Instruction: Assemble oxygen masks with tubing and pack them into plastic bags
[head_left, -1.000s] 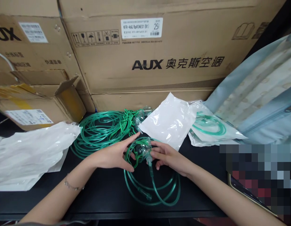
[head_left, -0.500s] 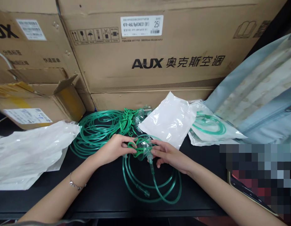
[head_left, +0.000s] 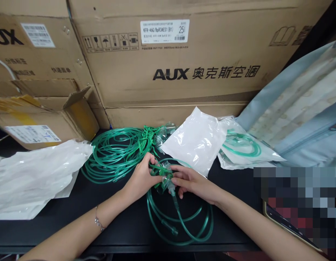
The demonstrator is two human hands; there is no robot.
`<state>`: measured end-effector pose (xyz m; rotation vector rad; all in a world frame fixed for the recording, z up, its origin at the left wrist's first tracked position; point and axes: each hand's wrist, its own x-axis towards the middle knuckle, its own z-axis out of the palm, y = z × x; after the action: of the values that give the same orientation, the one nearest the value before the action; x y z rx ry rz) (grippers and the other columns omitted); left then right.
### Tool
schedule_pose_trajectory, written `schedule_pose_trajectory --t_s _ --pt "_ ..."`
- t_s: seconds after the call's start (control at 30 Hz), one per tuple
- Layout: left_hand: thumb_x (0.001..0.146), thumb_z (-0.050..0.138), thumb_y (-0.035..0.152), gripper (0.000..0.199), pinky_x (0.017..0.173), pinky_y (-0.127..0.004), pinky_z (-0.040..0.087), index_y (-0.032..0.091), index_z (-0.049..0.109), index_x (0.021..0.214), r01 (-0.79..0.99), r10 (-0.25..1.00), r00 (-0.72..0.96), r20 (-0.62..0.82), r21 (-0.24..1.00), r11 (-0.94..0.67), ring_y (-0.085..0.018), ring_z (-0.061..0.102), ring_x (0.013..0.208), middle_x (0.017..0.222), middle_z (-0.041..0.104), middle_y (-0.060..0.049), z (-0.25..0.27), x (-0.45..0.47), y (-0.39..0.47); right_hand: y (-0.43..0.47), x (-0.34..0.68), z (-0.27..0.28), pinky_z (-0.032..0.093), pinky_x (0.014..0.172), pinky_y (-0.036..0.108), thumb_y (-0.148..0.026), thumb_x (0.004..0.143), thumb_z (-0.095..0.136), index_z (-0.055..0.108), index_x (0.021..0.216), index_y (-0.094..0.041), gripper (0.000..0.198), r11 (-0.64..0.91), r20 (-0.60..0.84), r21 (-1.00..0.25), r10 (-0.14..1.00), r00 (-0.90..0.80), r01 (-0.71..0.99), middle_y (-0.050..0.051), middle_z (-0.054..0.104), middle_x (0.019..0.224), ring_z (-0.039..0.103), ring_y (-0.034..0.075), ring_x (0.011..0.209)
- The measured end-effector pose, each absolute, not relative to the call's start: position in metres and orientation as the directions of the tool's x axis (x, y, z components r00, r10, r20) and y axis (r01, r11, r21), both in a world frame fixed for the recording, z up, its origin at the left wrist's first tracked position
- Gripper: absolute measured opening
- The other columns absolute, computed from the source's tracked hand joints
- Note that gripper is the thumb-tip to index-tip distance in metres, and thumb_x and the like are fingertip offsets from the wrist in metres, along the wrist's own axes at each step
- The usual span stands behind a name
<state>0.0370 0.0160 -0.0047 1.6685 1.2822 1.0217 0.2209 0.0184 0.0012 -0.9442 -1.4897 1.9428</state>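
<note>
On the black table (head_left: 121, 217) lies a clear oxygen mask (head_left: 166, 177) with a green strap and a coil of green tubing (head_left: 181, 224) trailing toward me. My left hand (head_left: 142, 177) pinches the green strap at the mask's left side. From the right, the fingers of my right hand (head_left: 193, 183) hold the mask's body. Both hands meet over the mask, which hides part of it.
A larger heap of green tubing (head_left: 116, 152) with more masks lies behind my left hand. White plastic bags (head_left: 196, 139) and a sealed bag holding tubing (head_left: 242, 146) lie at right, crumpled plastic (head_left: 32, 175) at left. Cardboard boxes (head_left: 184, 58) wall the back; a light-blue bag (head_left: 301, 108) leans at right.
My left hand went from open-fingered beside the mask to pinching its green strap. Both hands drew closer together on the mask, and the tubing coil shifted slightly toward me.
</note>
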Motion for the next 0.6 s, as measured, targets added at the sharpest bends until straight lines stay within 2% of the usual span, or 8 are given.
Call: schedule_pose_trajectory --t_s 0.07,0.17,0.23,0.3,0.37,0.43,0.5,0.6 --pt "0.061 0.067 0.016 0.040 0.046 -0.016 0.031 0.022 0.030 0.076 0.326 0.978 0.172 0.115 0.931 -0.167 -0.004 0.038 0.052 0.076 0.045 0.008 -0.003 0.035 0.016 0.019 0.221 0.001 0.047 0.051 0.021 -0.036 0.072 0.065 0.046 0.118 -0.017 0.054 -0.277 -0.230 -0.960 0.750 -0.620 0.021 0.001 0.057 0.075 0.056 0.012 0.069" --pt "0.063 0.067 0.019 0.035 0.046 -0.016 0.032 0.021 0.036 0.081 0.335 0.960 0.270 0.079 0.927 -0.170 -0.003 0.040 0.050 0.083 0.051 0.006 0.006 0.029 0.016 0.020 0.222 0.001 0.047 0.050 0.020 -0.034 0.071 0.066 0.045 0.119 -0.017 0.055 -0.306 -0.256 -0.952 0.774 -0.579 0.013 0.001 0.057 0.078 0.056 0.012 0.070" --pt "0.064 0.067 0.022 0.041 0.051 -0.018 0.038 0.022 0.041 0.096 0.330 0.948 0.313 0.052 0.930 -0.160 -0.005 0.046 0.054 0.097 0.056 0.001 0.011 0.025 0.017 0.021 0.223 0.001 0.047 0.050 0.020 -0.033 0.071 0.066 0.045 0.118 -0.018 0.054 -0.326 -0.272 -0.946 0.797 -0.540 -0.003 0.002 0.056 0.079 0.055 0.011 0.070" --pt "0.065 0.068 0.023 0.061 0.060 -0.023 0.044 0.023 0.038 0.117 0.332 0.954 0.300 0.025 0.934 -0.129 -0.007 0.052 0.060 0.111 0.057 -0.006 0.014 0.022 0.017 0.021 0.223 0.001 0.047 0.050 0.020 -0.031 0.071 0.067 0.046 0.118 -0.018 0.053 -0.337 -0.281 -0.941 0.812 -0.512 -0.018 0.001 0.056 0.079 0.054 0.010 0.067" --pt "0.066 0.067 0.025 0.066 0.065 -0.027 0.047 0.022 0.039 0.125 0.375 0.965 0.262 0.011 0.920 -0.113 -0.009 0.055 0.061 0.115 0.059 -0.009 0.014 0.022 0.018 0.021 0.224 0.000 0.047 0.050 0.020 -0.031 0.070 0.068 0.047 0.117 -0.019 0.053 -0.335 -0.275 -0.942 0.816 -0.509 -0.028 0.000 0.055 0.077 0.054 0.010 0.066" --pt "0.067 0.067 0.028 0.051 0.064 -0.028 0.048 0.019 0.055 0.116 0.449 0.974 0.222 0.037 0.883 -0.136 -0.011 0.057 0.059 0.105 0.065 -0.008 0.013 0.023 0.018 0.020 0.223 0.001 0.047 0.051 0.020 -0.032 0.070 0.068 0.048 0.117 -0.019 0.052 -0.326 -0.262 -0.945 0.804 -0.533 -0.028 0.000 0.055 0.075 0.054 0.010 0.067" --pt "0.067 0.067 0.029 0.031 0.062 -0.028 0.048 0.018 0.067 0.096 0.492 0.976 0.185 0.113 0.849 -0.191 -0.015 0.060 0.062 0.098 0.068 -0.007 0.010 0.025 0.018 0.019 0.223 0.001 0.047 0.052 0.020 -0.033 0.070 0.067 0.048 0.116 -0.019 0.052 -0.319 -0.254 -0.947 0.791 -0.556 -0.022 0.000 0.055 0.076 0.055 0.011 0.070" --pt "0.066 0.067 0.025 0.011 0.062 -0.029 0.049 0.017 0.071 0.073 0.502 0.956 0.150 0.250 0.814 -0.292 -0.020 0.064 0.074 0.106 0.066 -0.009 0.008 0.029 0.016 0.017 0.221 0.001 0.047 0.052 0.021 -0.033 0.070 0.067 0.047 0.116 -0.019 0.052 -0.319 -0.251 -0.948 0.787 -0.564 -0.023 0.001 0.056 0.078 0.056 0.012 0.072"
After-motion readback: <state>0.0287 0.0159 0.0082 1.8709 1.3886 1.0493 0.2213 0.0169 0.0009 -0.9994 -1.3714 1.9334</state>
